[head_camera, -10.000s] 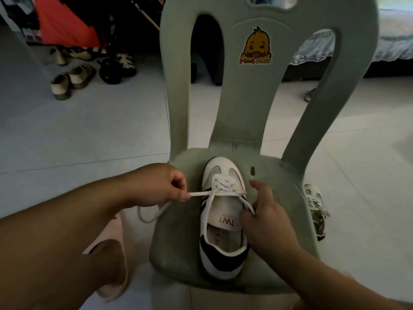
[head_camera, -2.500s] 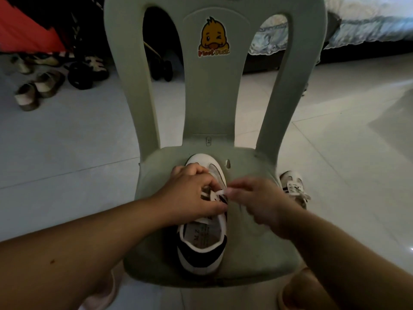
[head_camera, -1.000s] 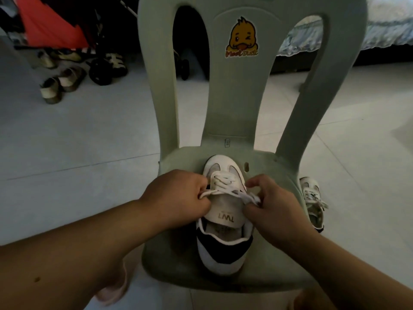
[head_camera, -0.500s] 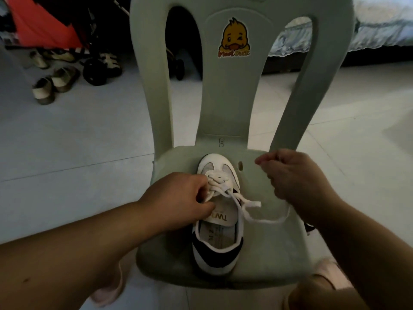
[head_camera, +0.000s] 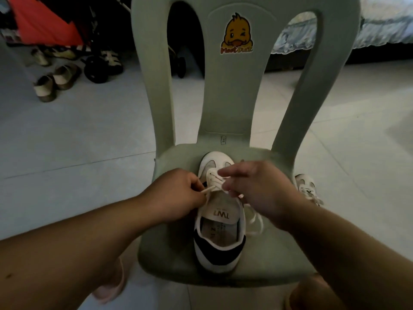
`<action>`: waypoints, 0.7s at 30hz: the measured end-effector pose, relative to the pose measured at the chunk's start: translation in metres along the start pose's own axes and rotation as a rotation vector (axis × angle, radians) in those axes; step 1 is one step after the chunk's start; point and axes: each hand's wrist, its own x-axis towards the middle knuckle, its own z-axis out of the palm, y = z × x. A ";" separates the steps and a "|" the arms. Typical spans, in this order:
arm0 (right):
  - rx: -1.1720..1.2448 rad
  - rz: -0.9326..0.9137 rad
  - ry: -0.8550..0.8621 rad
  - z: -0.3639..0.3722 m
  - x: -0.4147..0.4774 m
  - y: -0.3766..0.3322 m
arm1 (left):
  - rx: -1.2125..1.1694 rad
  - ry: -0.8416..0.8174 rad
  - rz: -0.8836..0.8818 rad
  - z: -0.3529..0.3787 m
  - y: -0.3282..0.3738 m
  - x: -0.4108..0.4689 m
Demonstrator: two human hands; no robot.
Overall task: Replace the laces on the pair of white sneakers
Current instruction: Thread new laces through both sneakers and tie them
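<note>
A white sneaker (head_camera: pixel 220 222) with a dark heel band lies on the seat of a pale green plastic chair (head_camera: pixel 178 253), toe pointing away from me. Its white lace (head_camera: pixel 215 186) crosses the upper eyelets. My left hand (head_camera: pixel 178 198) pinches the left end of the lace beside the tongue. My right hand (head_camera: pixel 254 189) pinches the lace over the eyelets, and a slack loop of lace (head_camera: pixel 254 222) trails on the seat below it. The second white sneaker (head_camera: pixel 307 189) stands on the floor to the right of the chair, partly hidden by my right arm.
The chair's tall back carries a yellow duck sticker (head_camera: pixel 237 34). Several sandals (head_camera: pixel 55 82) and a stroller wheel (head_camera: pixel 96 69) sit on the tiled floor at the far left. A bed with a frilled cover (head_camera: pixel 380 30) runs along the back right.
My right hand, raised off to the right with the lace half a second ago, has come back down over the eyelets. My left hand stays at the shoe's left side.
</note>
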 end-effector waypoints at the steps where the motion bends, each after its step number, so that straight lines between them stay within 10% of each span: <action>1: 0.022 0.038 -0.003 0.007 0.000 0.000 | -0.092 -0.032 -0.046 -0.001 -0.001 0.000; 8: -0.225 0.014 0.067 0.029 0.003 -0.003 | -0.522 -0.207 -0.230 -0.007 -0.010 0.001; 21: -0.216 -0.053 0.147 0.036 0.003 0.004 | -0.418 -0.220 -0.092 -0.010 -0.011 -0.002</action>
